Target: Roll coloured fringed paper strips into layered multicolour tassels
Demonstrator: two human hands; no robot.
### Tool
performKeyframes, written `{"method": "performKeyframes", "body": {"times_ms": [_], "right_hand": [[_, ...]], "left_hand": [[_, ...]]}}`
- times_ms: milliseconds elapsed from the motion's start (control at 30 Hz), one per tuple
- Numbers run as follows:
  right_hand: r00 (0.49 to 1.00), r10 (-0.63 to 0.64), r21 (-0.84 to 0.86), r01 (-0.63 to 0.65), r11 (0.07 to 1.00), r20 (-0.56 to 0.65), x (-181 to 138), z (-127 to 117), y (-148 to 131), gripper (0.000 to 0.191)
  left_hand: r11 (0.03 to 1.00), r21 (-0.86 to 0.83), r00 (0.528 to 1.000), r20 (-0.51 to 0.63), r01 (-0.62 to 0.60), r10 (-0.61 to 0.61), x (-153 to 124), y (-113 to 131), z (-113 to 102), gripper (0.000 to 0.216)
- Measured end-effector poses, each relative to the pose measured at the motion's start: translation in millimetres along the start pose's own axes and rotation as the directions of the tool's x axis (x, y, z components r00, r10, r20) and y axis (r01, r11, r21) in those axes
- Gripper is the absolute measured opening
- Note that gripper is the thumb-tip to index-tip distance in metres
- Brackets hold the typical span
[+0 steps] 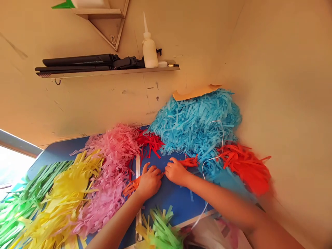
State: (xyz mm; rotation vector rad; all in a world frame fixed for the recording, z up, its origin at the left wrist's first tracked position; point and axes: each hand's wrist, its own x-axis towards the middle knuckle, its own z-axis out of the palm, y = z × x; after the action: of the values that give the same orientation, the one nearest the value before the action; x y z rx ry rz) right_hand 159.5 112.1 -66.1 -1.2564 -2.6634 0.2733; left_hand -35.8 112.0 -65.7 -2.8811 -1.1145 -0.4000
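Over the blue table [171, 197], my left hand [150, 181] and my right hand [176, 172] are close together with fingers pinched. Between them runs a thin, twisted-looking middle part of an orange tissue paper tassel. One fringed end of the orange tassel [131, 186] sticks out beside my left wrist; orange-red fringe [190, 161] shows behind my right hand. My fingers hide most of the middle part. A big pile of blue tissue fringe [197, 121] lies beyond my hands, with red fringe [151, 140] at its left.
Pink fringe [121, 141], yellow fringe [75, 176] and green fringe [23, 207] lie at the left. Red-orange fringe [246, 167] is at the right, near a white string [204, 173]. Light green fringe [166, 228] lies in front. A wall shelf [111, 73] holds a white bottle [149, 52].
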Motion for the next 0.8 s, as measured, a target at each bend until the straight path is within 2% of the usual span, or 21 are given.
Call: {"method": "performKeyframes", "body": {"times_ms": [100, 200, 300, 367, 400, 433, 467, 500, 567, 600, 667, 800], "right_hand": [[0.999, 0.027, 0.030, -0.026, 0.999, -0.033, 4.8, -6.5, -4.7, 0.021], [0.988, 0.131, 0.109, -0.122, 0.987, -0.081, 0.6, -22.9, -18.7, 0.017], [0.969, 0.234, 0.274, -0.205, 0.940, -0.080, -13.4, -44.8, -35.6, 0.028], [0.973, 0.232, 0.399, -0.204, 0.894, -0.023, -22.5, -61.0, -42.5, 0.038], [0.977, 0.214, 0.513, -0.197, 0.836, 0.027, -25.9, -68.6, -44.4, 0.040], [0.977, 0.195, 0.655, -0.201, 0.728, 0.084, -28.5, -75.1, -45.7, 0.040], [0.973, 0.183, 0.797, -0.218, 0.563, 0.137, -30.6, -80.3, -47.0, 0.039], [0.967, 0.179, 0.906, -0.236, 0.352, 0.182, -32.5, -83.6, -49.0, 0.038], [0.950, 0.196, 0.970, -0.237, -0.049, 0.242, -37.2, -84.5, -55.7, 0.039], [0.944, 0.212, 0.962, -0.220, -0.165, 0.252, -40.1, -82.1, -60.5, 0.040], [0.936, 0.247, 0.938, -0.173, -0.299, 0.251, -46.4, -73.2, -72.1, 0.038], [0.876, 0.414, 0.892, -0.039, -0.451, 0.248, -55.5, -54.0, -96.8, 0.035]], "left_hand": [[1.000, 0.029, 0.996, -0.094, 0.006, -0.003, 2.4, 2.6, -0.1, 0.023], [0.999, 0.044, 0.979, -0.203, 0.019, -0.009, -0.3, 5.3, -12.5, 0.028], [0.999, -0.004, 0.941, -0.337, -0.037, 0.034, -8.3, 15.0, -47.8, 0.022], [0.990, -0.046, 0.910, -0.401, -0.135, 0.105, -11.4, 24.9, -79.3, 0.018], [0.981, -0.058, 0.899, -0.413, -0.184, 0.145, -11.3, 30.1, -94.2, 0.017], [0.976, -0.057, 0.884, -0.438, -0.209, 0.164, -10.5, 35.1, -106.9, 0.016], [0.975, -0.055, 0.871, -0.462, -0.217, 0.168, -9.5, 40.0, -116.7, 0.016], [0.974, -0.064, 0.859, -0.486, -0.216, 0.158, -9.0, 44.7, -123.2, 0.015], [0.977, -0.114, 0.843, -0.530, -0.182, 0.095, -10.5, 53.9, -126.6, 0.014], [0.976, -0.155, 0.835, -0.548, -0.156, 0.046, -12.5, 58.4, -124.4, 0.014], [0.963, -0.251, 0.818, -0.571, -0.095, -0.068, -18.2, 67.5, -115.6, 0.014], [0.887, -0.461, 0.781, -0.541, 0.036, -0.313, -28.9, 84.7, -99.0, 0.012]]}}
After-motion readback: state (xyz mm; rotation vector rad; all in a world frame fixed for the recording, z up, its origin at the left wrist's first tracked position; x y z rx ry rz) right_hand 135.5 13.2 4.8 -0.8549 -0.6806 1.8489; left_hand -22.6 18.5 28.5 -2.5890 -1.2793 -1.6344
